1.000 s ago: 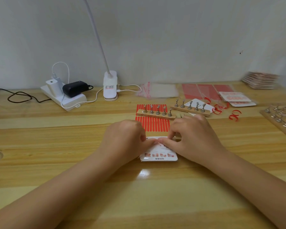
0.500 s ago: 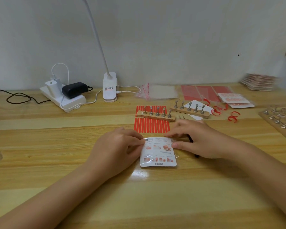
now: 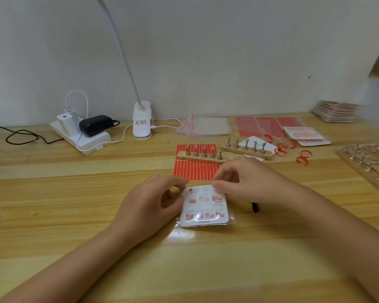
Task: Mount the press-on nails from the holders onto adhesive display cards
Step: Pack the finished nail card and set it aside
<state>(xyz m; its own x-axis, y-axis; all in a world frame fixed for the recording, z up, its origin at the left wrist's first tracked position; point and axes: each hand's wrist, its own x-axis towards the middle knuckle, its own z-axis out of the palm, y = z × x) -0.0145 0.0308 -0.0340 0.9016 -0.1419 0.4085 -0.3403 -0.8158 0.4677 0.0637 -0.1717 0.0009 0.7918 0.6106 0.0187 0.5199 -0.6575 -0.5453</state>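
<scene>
Both hands pinch the top edge of a bagged card (image 3: pixel 205 206) lying on the table (image 3: pixel 74 193) — left hand (image 3: pixel 150 206) at its left corner, right hand (image 3: pixel 247 182) at its right. Two holders (image 3: pixel 200 155) behind stand bare — bagging looks near done.

Single head-worn view, wide-angle; looks forward and down across a wooden table (image 3: pixel 53 215) toward a pale wall (image 3: pixel 206 51); close above both forearms, hands near centre frame; table's far edge and lamp (image 3: pixel 141 119) well behind; no second view to overlap
</scene>
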